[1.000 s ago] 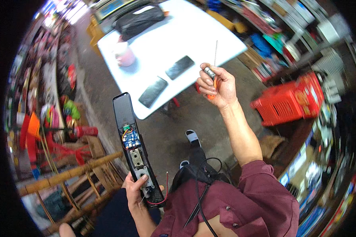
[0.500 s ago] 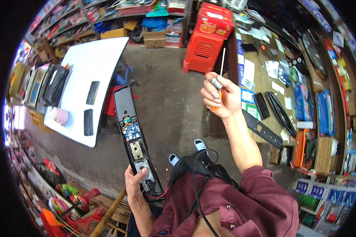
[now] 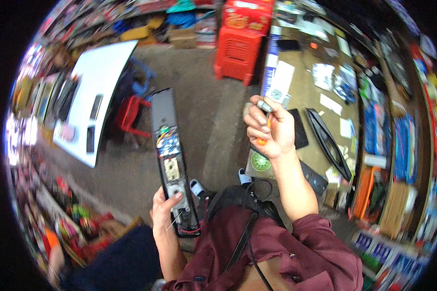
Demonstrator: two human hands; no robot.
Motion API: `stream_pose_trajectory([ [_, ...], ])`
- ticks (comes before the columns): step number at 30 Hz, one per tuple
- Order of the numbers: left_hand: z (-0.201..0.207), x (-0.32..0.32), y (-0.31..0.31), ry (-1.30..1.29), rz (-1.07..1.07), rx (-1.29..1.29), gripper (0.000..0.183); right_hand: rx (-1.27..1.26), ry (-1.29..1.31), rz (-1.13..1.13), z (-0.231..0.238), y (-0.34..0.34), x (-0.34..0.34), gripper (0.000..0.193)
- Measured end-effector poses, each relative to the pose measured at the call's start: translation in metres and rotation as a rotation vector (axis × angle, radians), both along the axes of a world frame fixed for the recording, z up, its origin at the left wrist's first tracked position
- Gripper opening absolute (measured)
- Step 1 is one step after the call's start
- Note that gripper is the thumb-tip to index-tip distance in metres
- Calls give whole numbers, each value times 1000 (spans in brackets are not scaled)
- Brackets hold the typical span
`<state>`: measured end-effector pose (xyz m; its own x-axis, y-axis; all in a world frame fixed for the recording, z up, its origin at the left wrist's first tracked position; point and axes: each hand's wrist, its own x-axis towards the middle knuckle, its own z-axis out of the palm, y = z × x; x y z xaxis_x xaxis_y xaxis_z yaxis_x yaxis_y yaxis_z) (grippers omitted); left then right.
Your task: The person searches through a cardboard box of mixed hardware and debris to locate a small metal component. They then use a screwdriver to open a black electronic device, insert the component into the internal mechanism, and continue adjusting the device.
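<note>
My left hand (image 3: pixel 161 213) is closed around the lower part of a long black door-lock panel (image 3: pixel 164 109), its thumb on the metal plate. The panel's open back shows a blue circuit board (image 3: pixel 168 145) with coloured wires and a pale metal block (image 3: pixel 172 169). A thin metal rod sticks out near that thumb. Raised at the right, over the desk's edge, my right hand (image 3: pixel 279 131) is shut on a screwdriver (image 3: pixel 262 141) with an orange handle; its shaft is hard to make out. A small grey metal cylinder (image 3: pixel 263 106) also sits in those fingers.
A desk (image 3: pixel 308 99) at the right bears papers, a curved black cover (image 3: pixel 327 143) and a dark flat plate (image 3: pixel 313 177). Red stacked stools (image 3: pixel 236 53) stand ahead. At the left is a white table (image 3: pixel 104 63); a dark-clothed person's limb (image 3: pixel 111 264) shows at lower left.
The view has turned and moved towards the desk. A dark-clothed limb and a hand have come in at lower left. Both my hands keep their holds.
</note>
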<state>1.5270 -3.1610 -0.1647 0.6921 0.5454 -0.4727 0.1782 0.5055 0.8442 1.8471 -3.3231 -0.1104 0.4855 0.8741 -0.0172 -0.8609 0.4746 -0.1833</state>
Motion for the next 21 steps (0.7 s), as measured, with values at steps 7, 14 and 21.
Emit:
stream_pose_trajectory([
  [7, 16, -3, -79, -7, 285, -69, 37, -81, 171, 538, 18, 63, -52, 31],
  [14, 8, -38, -108, -88, 570, -147, 32, -183, 118, 901, 24, 118, -137, 29],
  [21, 8, -102, -128, -169, 765, -170, 34, -230, 199, 1073, 26, 153, -220, 21],
])
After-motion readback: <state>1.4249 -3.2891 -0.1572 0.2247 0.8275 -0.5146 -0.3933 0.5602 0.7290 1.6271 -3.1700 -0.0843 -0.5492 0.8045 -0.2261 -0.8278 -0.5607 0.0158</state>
